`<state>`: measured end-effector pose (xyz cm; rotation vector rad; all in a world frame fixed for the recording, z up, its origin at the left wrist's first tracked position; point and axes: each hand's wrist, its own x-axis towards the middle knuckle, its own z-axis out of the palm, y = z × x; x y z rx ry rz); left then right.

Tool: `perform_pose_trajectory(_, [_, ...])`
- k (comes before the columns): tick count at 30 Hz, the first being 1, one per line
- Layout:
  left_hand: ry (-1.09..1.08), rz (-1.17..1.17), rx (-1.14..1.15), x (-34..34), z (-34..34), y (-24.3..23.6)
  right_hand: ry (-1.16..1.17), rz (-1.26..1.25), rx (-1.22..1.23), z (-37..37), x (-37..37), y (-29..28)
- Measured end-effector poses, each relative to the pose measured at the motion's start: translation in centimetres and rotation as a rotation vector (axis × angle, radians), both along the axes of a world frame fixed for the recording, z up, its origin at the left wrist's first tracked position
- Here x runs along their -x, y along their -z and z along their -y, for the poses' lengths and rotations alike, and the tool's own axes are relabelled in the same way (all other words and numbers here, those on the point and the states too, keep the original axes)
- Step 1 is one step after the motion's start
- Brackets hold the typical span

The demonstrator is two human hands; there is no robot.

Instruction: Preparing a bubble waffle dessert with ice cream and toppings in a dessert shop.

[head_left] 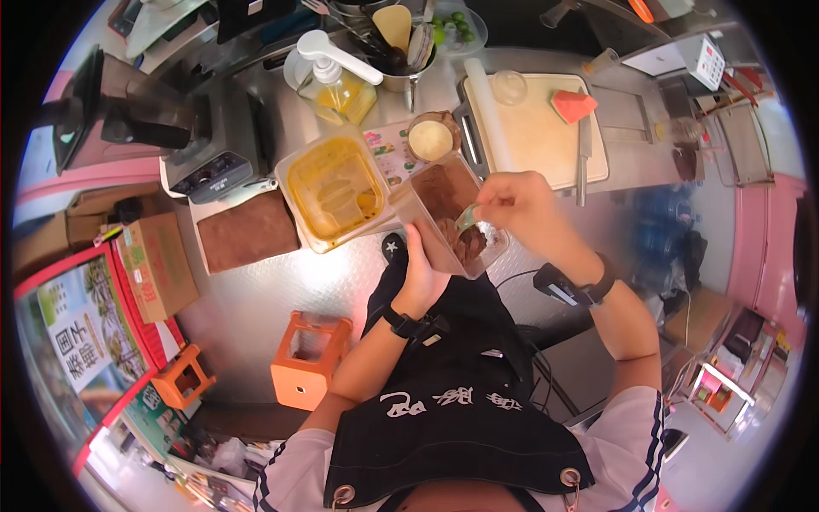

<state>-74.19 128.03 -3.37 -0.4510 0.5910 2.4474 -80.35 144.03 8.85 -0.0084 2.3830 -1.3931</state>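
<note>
Left fingers (416, 242) grip the clear tub (413, 213) at its left; right fingers (492, 195) pinch a utensil (466, 218) inside.

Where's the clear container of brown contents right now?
In the head view, the clear container is just right of centre, held by the left hand, with the right hand at its right side and the yellow-smeared tub to its left.

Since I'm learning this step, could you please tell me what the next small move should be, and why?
Perhaps scoop some brown mix: the right hand holds the utensil inside the tub, by the mix, while the left hand grips the tub.
</note>
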Motion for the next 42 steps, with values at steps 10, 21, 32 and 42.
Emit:
perform_pose_trajectory(10, [-0.262,-0.014,0.050,0.5,-3.7,2.7,0.168,0.229,0.418,-3.8,2.6,3.4])
perform_pose_trajectory(21, [-0.445,-0.048,0.118,0.3,-7.3,5.2,0.170,0.231,0.535,-5.1,5.6,3.5])
perform_pose_trajectory(32, [-0.425,0.005,0.150,-1.8,-7.3,6.0,0.065,-0.556,0.177,-4.0,8.3,12.0])
perform_pose_trajectory(42, [-0.418,-0.019,0.065,-3.6,-6.4,7.3,-0.586,-1.309,-0.335,-5.0,9.3,13.1])
